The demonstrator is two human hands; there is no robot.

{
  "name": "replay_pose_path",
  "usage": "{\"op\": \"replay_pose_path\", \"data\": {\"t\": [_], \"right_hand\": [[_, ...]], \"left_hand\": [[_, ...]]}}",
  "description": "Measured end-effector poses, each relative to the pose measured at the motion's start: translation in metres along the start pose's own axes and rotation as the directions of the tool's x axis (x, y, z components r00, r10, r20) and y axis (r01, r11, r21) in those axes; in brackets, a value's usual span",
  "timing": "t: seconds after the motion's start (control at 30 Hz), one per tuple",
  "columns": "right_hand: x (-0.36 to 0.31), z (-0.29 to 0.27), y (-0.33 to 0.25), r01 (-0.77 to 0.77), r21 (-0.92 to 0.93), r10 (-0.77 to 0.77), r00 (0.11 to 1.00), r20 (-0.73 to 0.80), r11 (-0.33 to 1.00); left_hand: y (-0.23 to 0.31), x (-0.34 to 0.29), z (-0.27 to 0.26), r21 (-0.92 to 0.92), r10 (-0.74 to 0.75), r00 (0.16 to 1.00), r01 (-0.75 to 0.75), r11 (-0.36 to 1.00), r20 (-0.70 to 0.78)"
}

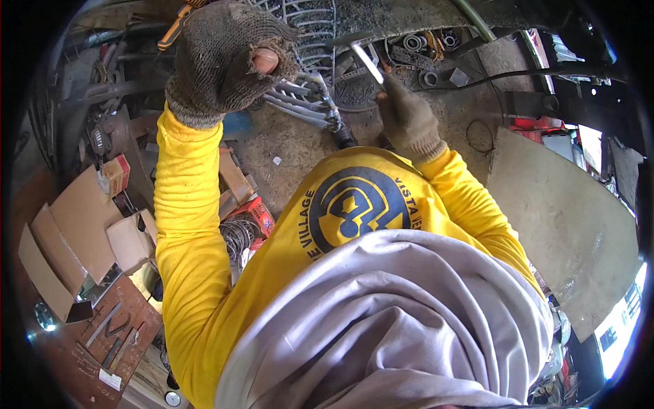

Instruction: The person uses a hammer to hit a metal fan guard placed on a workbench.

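Observation:
My left hand, in a worn dark knit glove with a fingertip poking through a tear, is closed above the metalwork. What it grips, if anything, is hidden. Just beside it, an orange-handled tool shows past the glove. Below and to its right lie a frame of curved metal bars and a cluster of grey metal strips. My right hand, also gloved, is wrapped round a slim bright metal tool. A darker crosspiece seems to sit at its far end, like a hammer head.
Metal rings and loose parts lie at the far right of the floor. A large flat sheet stands on the right. To the left are open cardboard boxes, a coil of wire and a brown board with hand tools.

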State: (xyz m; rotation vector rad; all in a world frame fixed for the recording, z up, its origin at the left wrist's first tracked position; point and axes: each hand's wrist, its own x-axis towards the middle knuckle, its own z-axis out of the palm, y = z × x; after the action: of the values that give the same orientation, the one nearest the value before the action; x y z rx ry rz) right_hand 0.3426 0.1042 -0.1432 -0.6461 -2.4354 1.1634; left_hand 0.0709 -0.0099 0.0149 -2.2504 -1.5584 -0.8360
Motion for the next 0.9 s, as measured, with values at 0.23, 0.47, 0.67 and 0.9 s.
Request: {"op": "replay_pose_path", "data": {"t": [0.23,0.47,0.67,0.9], "right_hand": [[0.003,0.003,0.001,-0.161,-0.203,0.196,0.966,0.169,0.966],[-0.002,-0.001,0.003,0.146,-0.127,-0.166,0.972,-0.168,0.981],[0.005,-0.003,-0.003,0.038,-0.07,-0.044,0.995,-0.085,0.997],[0.001,-0.013,-0.001,-0.08,0.015,0.081,0.991,-0.104,0.997]], "left_hand": [[0.01,0.01,0.0,-0.027,-0.039,0.999,0.039,0.999,0.015],[0.002,0.0,-0.002,-0.005,-0.029,1.0,0.029,1.0,0.01],[-0.005,-0.008,0.001,0.074,0.055,0.999,-0.054,0.996,-0.003],[-0.001,-0.014,-0.01,0.013,-0.065,0.998,0.065,0.998,-0.023]]}}
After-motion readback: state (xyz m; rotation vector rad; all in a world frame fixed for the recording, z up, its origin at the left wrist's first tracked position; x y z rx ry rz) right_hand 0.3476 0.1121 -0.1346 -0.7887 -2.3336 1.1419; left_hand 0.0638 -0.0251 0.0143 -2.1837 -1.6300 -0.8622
